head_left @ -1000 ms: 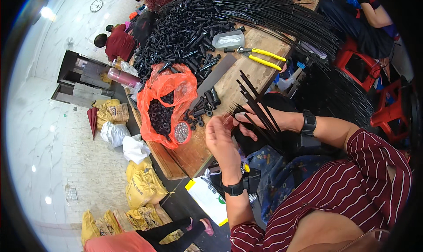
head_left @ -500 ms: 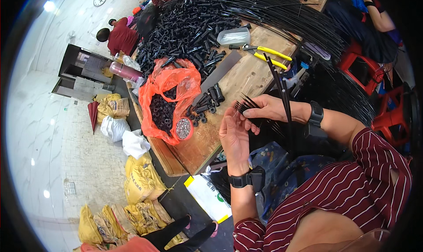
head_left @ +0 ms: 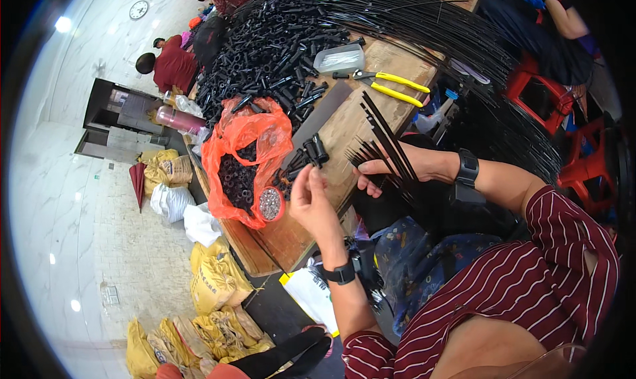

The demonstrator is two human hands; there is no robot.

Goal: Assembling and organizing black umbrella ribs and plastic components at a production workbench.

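My right hand [head_left: 412, 162] is closed around a bunch of thin black rods [head_left: 384, 135], which fan out over my lap with their tips pointing up and left. My left hand [head_left: 314, 205] is apart from it, above the table's near edge, thumb and fingertips pinched together. Whatever lies in that pinch is too small to make out. Just beyond those fingertips is a small group of black tubular parts [head_left: 319, 148]. To its left stand an open red plastic bag [head_left: 275, 124] of small black rings and a round tub of shiny little metal pieces [head_left: 270, 203].
A large heap of black tubular parts [head_left: 265, 54] covers the far wooden table [head_left: 381, 61]. Yellow-handled cutters [head_left: 397, 91], a clear plastic box [head_left: 339, 59] and a flat grey strip [head_left: 328, 114] lie there. Long black rods [head_left: 424, 21] run along the right; red stools [head_left: 540, 101] stand beyond.
My left hand has left my right hand and moved left toward the loose black parts. The rods in my right hand are now spread and lean further left.
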